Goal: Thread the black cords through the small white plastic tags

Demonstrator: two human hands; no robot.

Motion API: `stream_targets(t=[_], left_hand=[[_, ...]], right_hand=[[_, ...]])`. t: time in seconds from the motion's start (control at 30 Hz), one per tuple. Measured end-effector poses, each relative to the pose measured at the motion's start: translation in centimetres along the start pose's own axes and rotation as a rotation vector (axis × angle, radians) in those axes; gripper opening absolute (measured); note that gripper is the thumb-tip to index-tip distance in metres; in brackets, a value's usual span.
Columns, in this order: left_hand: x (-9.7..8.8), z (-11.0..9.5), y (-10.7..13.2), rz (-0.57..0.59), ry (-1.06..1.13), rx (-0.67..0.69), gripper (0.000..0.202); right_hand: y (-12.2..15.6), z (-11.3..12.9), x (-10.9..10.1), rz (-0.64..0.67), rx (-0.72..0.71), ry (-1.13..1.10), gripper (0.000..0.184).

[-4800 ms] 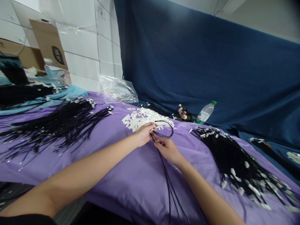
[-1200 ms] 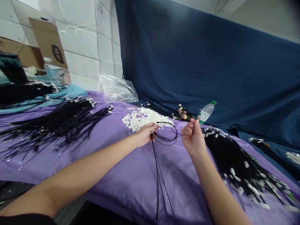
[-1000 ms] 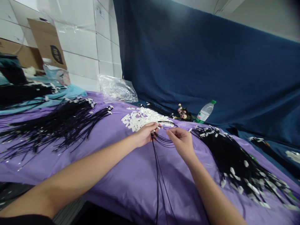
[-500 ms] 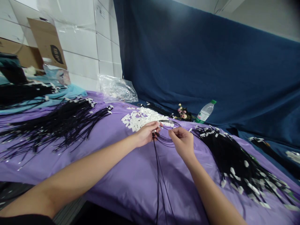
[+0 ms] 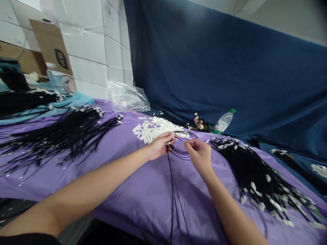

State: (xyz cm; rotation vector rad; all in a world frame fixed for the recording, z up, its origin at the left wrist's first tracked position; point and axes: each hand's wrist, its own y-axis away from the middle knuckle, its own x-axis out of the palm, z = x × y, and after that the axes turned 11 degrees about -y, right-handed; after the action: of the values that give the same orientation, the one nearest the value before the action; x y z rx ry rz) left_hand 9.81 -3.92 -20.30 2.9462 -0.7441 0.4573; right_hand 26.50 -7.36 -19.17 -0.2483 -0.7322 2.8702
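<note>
My left hand (image 5: 161, 145) is closed on a small bundle of thin black cables (image 5: 171, 180), with a white connector showing at its fingers. Some strands loop to the right from it, and others hang down over the purple cloth. My right hand (image 5: 199, 153) is curled at the right side of the loop, thumb and fingers pinched together; what lies in the pinch is hidden. Just behind the left hand lies a heap of small white connector housings (image 5: 150, 128).
Piles of black cables with white ends lie left (image 5: 63, 136) and right (image 5: 250, 166) on the purple cloth (image 5: 133, 190). A clear plastic bag (image 5: 129, 97), artificial flowers (image 5: 199, 124) and a green-capped bottle (image 5: 223, 122) are at the back, before a blue curtain (image 5: 217, 61).
</note>
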Motion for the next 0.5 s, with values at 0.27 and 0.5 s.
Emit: stream_targets(t=[0.27, 0.5], left_hand=[[-0.1, 0.16, -0.04, 0.007, -0.02, 0.006, 0.028], [0.09, 0.36, 0.1, -0.013, -0.121, 0.048, 0.03]], right_hand=[[-0.05, 0.32, 0.0, 0.025, 0.004, 0.007, 0.022], [-0.15, -0.04, 0.01, 0.047, -0.031, 0.081, 0.024]])
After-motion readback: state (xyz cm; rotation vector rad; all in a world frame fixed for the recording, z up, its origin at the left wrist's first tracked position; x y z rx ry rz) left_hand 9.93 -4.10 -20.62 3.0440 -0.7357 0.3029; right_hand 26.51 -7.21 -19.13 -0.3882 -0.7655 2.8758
